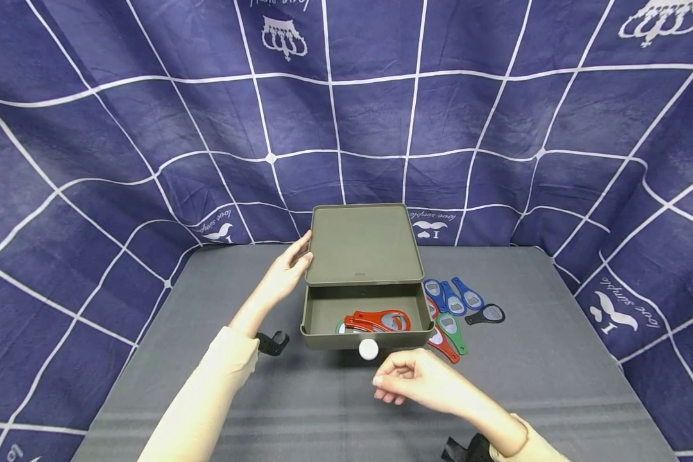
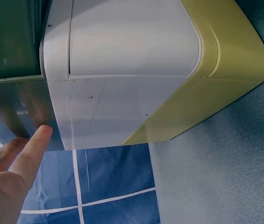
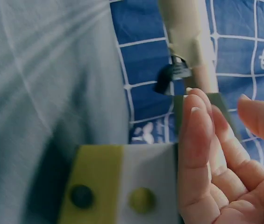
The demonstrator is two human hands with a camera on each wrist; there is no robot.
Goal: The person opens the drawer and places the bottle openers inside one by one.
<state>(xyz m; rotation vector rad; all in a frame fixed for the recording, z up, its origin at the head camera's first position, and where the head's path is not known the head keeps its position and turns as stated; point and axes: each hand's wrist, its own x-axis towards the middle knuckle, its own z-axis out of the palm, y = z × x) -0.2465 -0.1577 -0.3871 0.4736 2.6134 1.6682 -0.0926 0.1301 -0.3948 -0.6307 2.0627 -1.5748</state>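
Note:
A small drawer cabinet (image 1: 365, 244) with a dark green top stands mid-table, its top drawer (image 1: 329, 341) pulled out toward me. Red bottle openers (image 1: 381, 319) lie in that drawer, with a bit of green beside them. My left hand (image 1: 283, 273) rests its extended fingers against the cabinet's left side; the left wrist view shows fingertips (image 2: 44, 133) there. Just right of and below the drawer's white knob (image 1: 368, 349), my right hand (image 1: 418, 380) hovers with loosely bent fingers, holding nothing. In the right wrist view its thumb (image 3: 260, 119) stands apart from the fingers.
Right of the cabinet lie several more bottle openers: blue ones (image 1: 453, 301), a black one (image 1: 486, 314), a green one (image 1: 452, 330) and red ones (image 1: 444, 345). Lower yellow (image 3: 101, 168) and white (image 3: 148, 168) drawer fronts carry knobs. A blue checked curtain (image 1: 369, 115) hangs behind.

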